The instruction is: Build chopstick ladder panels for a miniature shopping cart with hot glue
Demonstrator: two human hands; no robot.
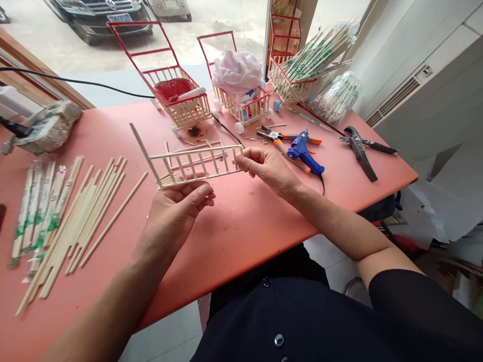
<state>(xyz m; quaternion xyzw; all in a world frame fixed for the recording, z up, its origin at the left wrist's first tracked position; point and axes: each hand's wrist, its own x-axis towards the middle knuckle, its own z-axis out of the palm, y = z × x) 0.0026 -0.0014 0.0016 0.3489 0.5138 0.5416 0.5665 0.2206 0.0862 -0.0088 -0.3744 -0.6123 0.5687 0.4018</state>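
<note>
A small frame of glued chopsticks [197, 162], ladder-like with several upright slats and one long stick rising at its left end, is held above the table between both hands. My left hand [180, 205] supports its lower rail from below, fingers curled under it and thumb along the front. At the frame's right end, my right hand [264, 166] pinches the corner between thumb and fingers. Behind it, more thin sticks show through the slats; whether they join the frame I cannot tell. A blue glue gun [305, 151] lies just beyond my right hand, beside orange-handled pliers [281, 146].
Loose chopsticks [81, 221] and wrapped chopsticks [37, 201] lie at left, near a rough stone-like block [51, 125]. Small stick-built carts [184, 108] with red handles stand along the back. A wrapped chopstick bundle [337, 98] and a black tool [362, 151] are at right on the pink table [241, 241].
</note>
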